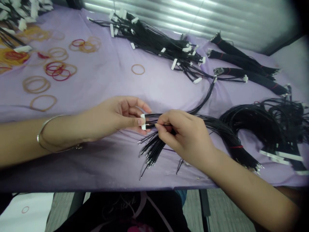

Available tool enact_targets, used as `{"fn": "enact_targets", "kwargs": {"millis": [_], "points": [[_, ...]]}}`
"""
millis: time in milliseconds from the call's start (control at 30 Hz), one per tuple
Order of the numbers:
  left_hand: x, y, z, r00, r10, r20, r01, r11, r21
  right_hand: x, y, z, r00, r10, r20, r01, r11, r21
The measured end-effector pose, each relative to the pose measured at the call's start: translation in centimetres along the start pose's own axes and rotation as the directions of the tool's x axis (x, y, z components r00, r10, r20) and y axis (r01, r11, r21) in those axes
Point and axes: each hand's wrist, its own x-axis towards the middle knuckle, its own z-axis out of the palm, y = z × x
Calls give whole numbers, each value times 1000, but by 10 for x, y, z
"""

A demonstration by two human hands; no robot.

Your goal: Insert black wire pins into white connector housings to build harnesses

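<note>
- My left hand [124, 114] is clamped on a white connector [143, 116], thumb against its face, fingers behind; the connector is held over the table [108, 77], just left of my right hand [185, 132].
- My right hand has thumb and forefinger pinched together on a thin black wire [166, 125]; exactly where its tip sits I cannot tell, as the detail is too small there.
- Other black wires [154, 115] run out of the connector's right side toward and past my right hand, so a light touch seems wise, lest I tug on the neighbours.
- I'd judge it best to keep the connector square and firm on the left and let only the right fingertips do the fine work.
- Pinching close to the end should stop the wire buckling; straight in line with the connector, without twisting, looks the right way to guide it.
- Below my hands, loose wire ends [152, 149] with metal tips fan out; keeping my wrist off them should save bends and snags.
- A single rubber band [138, 74] lies beyond, well apart from my fingers, so it should not interfere.
</note>
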Motion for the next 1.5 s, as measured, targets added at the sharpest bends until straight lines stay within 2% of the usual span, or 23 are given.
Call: {"fn": "enact_targets", "kwargs": {"millis": [167,333,533,1000,1133,1333,1500], "points": [[0,-2,0,998,55,11,-55,998,-10,-1,0,-1,999,-41,28,39,998,56],[0,-3,0,999,32,-18,-32,999,-17,0,-2,0,1000,-19,20,18,999,27],[0,-3,-1,1000,21,17,-21,1000,0,0,-3,-2,999,35,-22,-34,999,36],[0,-1,0,999,42,11,-42,999,5,1,-4,-1,1000,6,-26,-5,999,39],[2,-4,-2,998,53,31,-53,999,-14,1,-3,1,1000,-13,7,13,997,71],[3,-6,-1,1000,22,-2,-22,995,-101,4,0,8,1000,-10,25,8,998,68],[3,-8,-2,998,57,4,-57,997,-51,6,0,7,997,-24,79,17,997,79]]}}
